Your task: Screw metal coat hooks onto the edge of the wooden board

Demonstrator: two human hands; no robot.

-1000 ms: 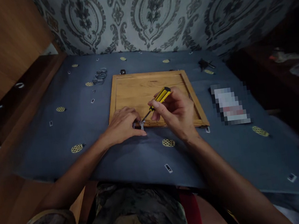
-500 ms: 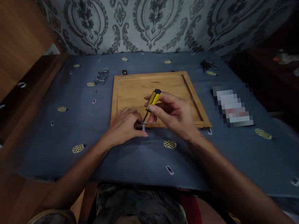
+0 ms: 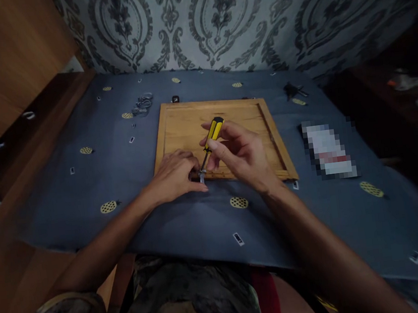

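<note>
A yellow and black screwdriver [image 3: 215, 129] is held in the fingers of my right hand [image 3: 244, 152], tilted, its handle up and its shaft pointing down to the left. The tip meets a small metal fitting [image 3: 202, 176] at the near edge of a framed wooden panel [image 3: 203, 111]. My left hand [image 3: 177, 175] lies over the panel's near left edge, thumb and fingers closed about the fitting. Those fingers partly hide the fitting, so its exact kind does not show. The panel lies flat, its raised rim facing up.
A blue patterned cloth [image 3: 118, 162] covers the table. Clear loops [image 3: 143, 104] lie at the back left and a dark object [image 3: 294, 90] at the back right. A blurred-out packet [image 3: 328, 149] sits right of the panel. Behind stands a patterned wall [image 3: 174, 28].
The screwdriver handle has turned a little and stands slightly more upright. My left hand keeps its place on the fitting. The view has shifted slightly.
</note>
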